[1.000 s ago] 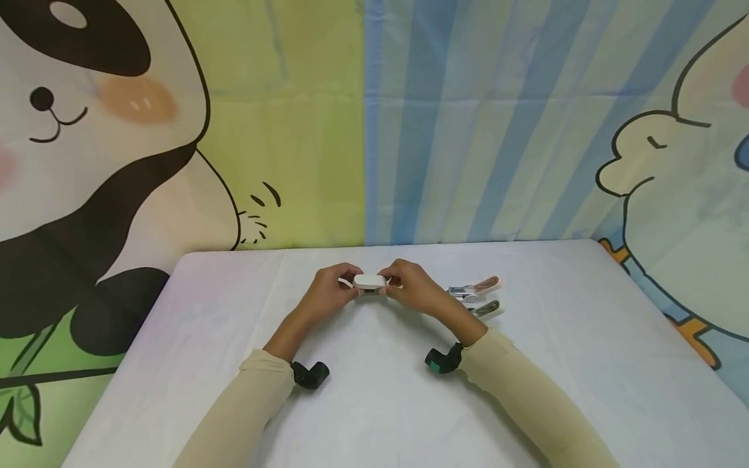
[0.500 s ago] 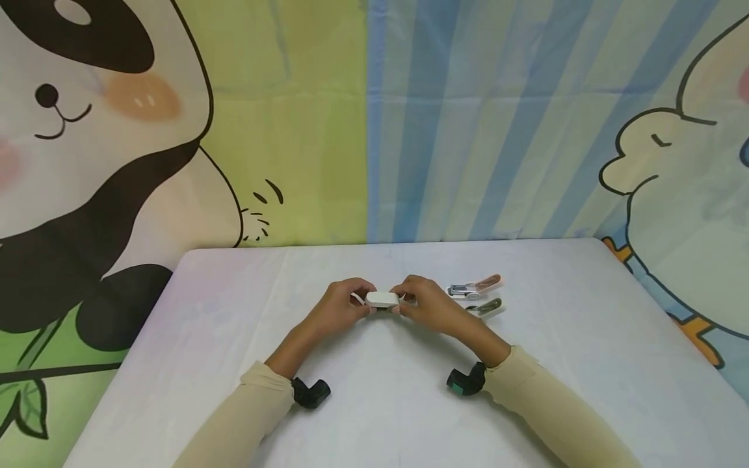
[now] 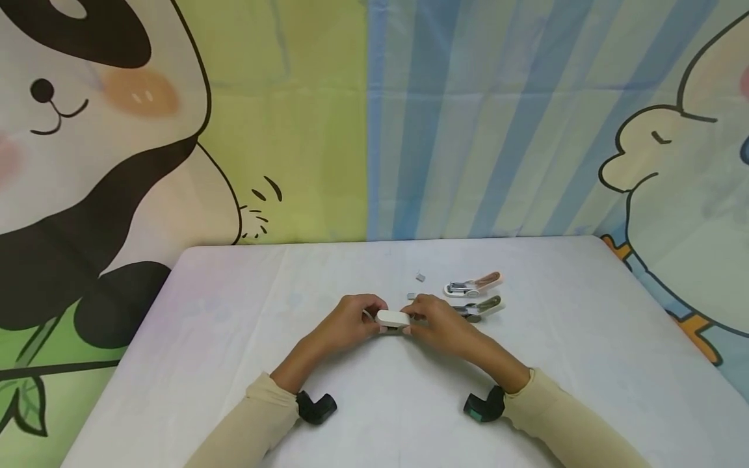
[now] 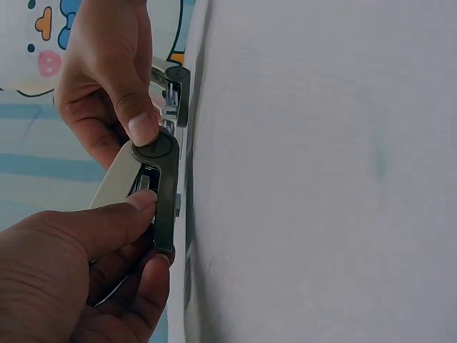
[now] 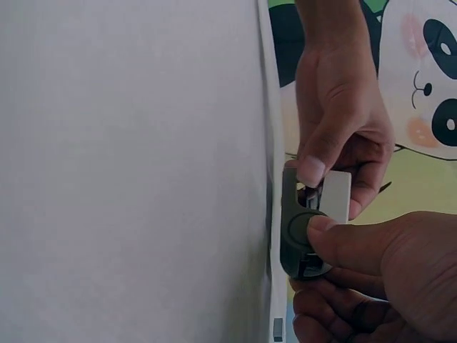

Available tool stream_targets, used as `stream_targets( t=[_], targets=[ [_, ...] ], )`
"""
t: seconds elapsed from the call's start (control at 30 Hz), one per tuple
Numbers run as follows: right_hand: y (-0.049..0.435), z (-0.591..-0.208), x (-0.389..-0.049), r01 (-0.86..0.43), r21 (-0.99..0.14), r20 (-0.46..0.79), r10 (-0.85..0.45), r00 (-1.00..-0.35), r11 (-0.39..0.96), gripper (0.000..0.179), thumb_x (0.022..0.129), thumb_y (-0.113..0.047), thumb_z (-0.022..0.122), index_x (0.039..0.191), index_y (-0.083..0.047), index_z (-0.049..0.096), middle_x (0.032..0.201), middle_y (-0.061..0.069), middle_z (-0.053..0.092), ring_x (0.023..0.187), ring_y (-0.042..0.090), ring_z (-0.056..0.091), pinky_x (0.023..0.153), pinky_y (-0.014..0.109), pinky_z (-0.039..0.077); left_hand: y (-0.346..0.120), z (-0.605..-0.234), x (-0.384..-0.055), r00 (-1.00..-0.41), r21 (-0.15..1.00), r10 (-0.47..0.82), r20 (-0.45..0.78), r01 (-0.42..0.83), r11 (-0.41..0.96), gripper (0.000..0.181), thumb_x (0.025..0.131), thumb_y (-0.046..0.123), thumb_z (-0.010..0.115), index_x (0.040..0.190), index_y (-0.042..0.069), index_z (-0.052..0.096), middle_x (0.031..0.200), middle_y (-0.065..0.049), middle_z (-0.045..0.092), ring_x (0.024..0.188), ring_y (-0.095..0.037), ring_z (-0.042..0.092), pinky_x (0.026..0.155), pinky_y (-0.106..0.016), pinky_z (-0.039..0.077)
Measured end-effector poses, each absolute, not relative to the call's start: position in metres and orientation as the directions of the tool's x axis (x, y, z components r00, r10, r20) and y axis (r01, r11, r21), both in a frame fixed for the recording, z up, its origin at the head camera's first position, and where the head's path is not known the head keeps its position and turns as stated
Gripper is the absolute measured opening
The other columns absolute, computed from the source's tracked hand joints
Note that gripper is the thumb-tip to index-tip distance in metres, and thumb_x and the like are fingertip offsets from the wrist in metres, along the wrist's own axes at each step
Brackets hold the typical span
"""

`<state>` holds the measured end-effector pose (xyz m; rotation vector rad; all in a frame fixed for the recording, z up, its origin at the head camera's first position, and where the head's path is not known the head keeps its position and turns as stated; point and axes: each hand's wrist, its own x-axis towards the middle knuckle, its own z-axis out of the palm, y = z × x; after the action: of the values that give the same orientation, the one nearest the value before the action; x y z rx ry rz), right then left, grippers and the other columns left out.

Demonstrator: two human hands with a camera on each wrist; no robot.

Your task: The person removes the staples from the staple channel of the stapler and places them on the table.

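Both hands hold a small stapler [image 3: 393, 318] over the middle of the table. It has a white lever [image 5: 337, 194] and a dark green body [image 5: 289, 243]. My left hand [image 3: 354, 321] pinches one end, its thumb [image 4: 144, 200] on the metal channel between lever and body. At the other end my right hand [image 3: 441, 325] grips the stapler, with the thumb [image 5: 323, 224] on the round pivot. Whether staples lie inside the channel is too small to tell. A second dark green stapler [image 3: 490, 303] lies just behind the right hand, partly covered by it.
A pink and white stapler [image 3: 475, 285] lies farther back on the white tabletop [image 3: 374, 396]. Two small grey pieces, which look like staple strips [image 3: 420, 277], rest near it. A printed cloth backdrop [image 3: 304, 130] rises behind the table's far edge.
Both hands have brought the held stapler nearer to me and slightly right. The small grey pieces behind the right hand have come into view. Both hands keep their hold.
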<state>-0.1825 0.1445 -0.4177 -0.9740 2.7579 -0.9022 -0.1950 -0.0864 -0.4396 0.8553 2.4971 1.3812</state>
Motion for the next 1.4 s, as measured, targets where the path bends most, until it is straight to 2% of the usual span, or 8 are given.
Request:
stream_targets(
  t=[0.37,0.57,0.77,1.0,1.13,1.23,1.4],
  targets=[
    [0.149,-0.418,-0.173,-0.536,-0.591,0.09,-0.611,-0.786,0.603,0.026,0.084,-0.015,0.077,0.108,-0.008,0.072,0.095,-0.007,0.062,0.082,0.01,0.053,0.073,0.029,0.046,-0.085,-0.433,-0.181,-0.811,0.782,0.576,0.101,0.423,0.459,0.025,0.081,-0.001,0.075,0.103,0.007,0.066,0.092,0.002,0.066,0.084,-0.01,0.06,0.074,-0.029,0.05],
    [0.152,-0.419,-0.173,-0.57,-0.583,0.115,-0.636,-0.763,0.579,0.029,0.083,-0.014,0.079,0.109,-0.006,0.07,0.099,-0.004,0.066,0.087,0.015,0.058,0.075,0.03,0.048,-0.084,-0.431,-0.176,-0.8,0.747,0.59,0.109,0.457,0.482,0.033,0.081,-0.002,0.075,0.112,0.001,0.066,0.099,-0.002,0.064,0.085,-0.011,0.059,0.075,-0.027,0.05],
    [0.153,-0.418,-0.173,-0.587,-0.57,0.118,-0.65,-0.751,0.575,0.028,0.082,-0.013,0.079,0.108,-0.008,0.07,0.099,-0.004,0.065,0.087,0.016,0.058,0.075,0.03,0.048,-0.082,-0.432,-0.175,-0.777,0.696,0.617,0.126,0.512,0.503,0.021,0.081,0.0,0.077,0.101,0.004,0.069,0.095,0.001,0.058,0.083,-0.014,0.056,0.072,-0.025,0.047],
    [0.151,-0.415,-0.169,-0.578,-0.56,0.081,-0.655,-0.751,0.594,0.03,0.084,-0.016,0.078,0.112,-0.011,0.069,0.104,-0.006,0.064,0.093,0.016,0.057,0.079,0.032,0.048,-0.08,-0.436,-0.175,-0.772,0.711,0.624,0.121,0.506,0.488,0.022,0.081,0.0,0.076,0.102,0.005,0.07,0.093,0.004,0.061,0.08,-0.011,0.055,0.07,-0.025,0.047],
    [0.144,-0.416,-0.168,-0.617,-0.554,0.144,-0.666,-0.732,0.558,0.03,0.085,-0.02,0.077,0.113,-0.013,0.07,0.106,-0.006,0.063,0.098,0.016,0.055,0.082,0.033,0.047,-0.079,-0.439,-0.175,-0.76,0.705,0.635,0.138,0.525,0.476,0.02,0.082,0.004,0.077,0.102,0.006,0.071,0.09,0.005,0.059,0.076,-0.01,0.052,0.067,-0.024,0.045],
    [0.137,-0.417,-0.167,-0.65,-0.531,0.193,-0.67,-0.717,0.544,0.025,0.086,-0.021,0.077,0.109,-0.013,0.071,0.104,-0.007,0.063,0.099,0.015,0.054,0.081,0.032,0.047,-0.077,-0.441,-0.176,-0.76,0.697,0.632,0.148,0.534,0.478,0.014,0.083,0.01,0.078,0.095,0.008,0.07,0.085,0.007,0.056,0.074,-0.01,0.05,0.064,-0.024,0.043],
    [0.13,-0.417,-0.164,-0.625,-0.521,0.174,-0.645,-0.744,0.581,0.026,0.083,-0.022,0.079,0.106,-0.014,0.069,0.101,-0.009,0.061,0.096,0.01,0.054,0.081,0.03,0.047,-0.075,-0.444,-0.176,-0.762,0.702,0.632,0.144,0.529,0.478,0.012,0.082,0.011,0.079,0.088,0.01,0.069,0.084,0.007,0.055,0.074,-0.011,0.05,0.063,-0.024,0.042]
  ],
)
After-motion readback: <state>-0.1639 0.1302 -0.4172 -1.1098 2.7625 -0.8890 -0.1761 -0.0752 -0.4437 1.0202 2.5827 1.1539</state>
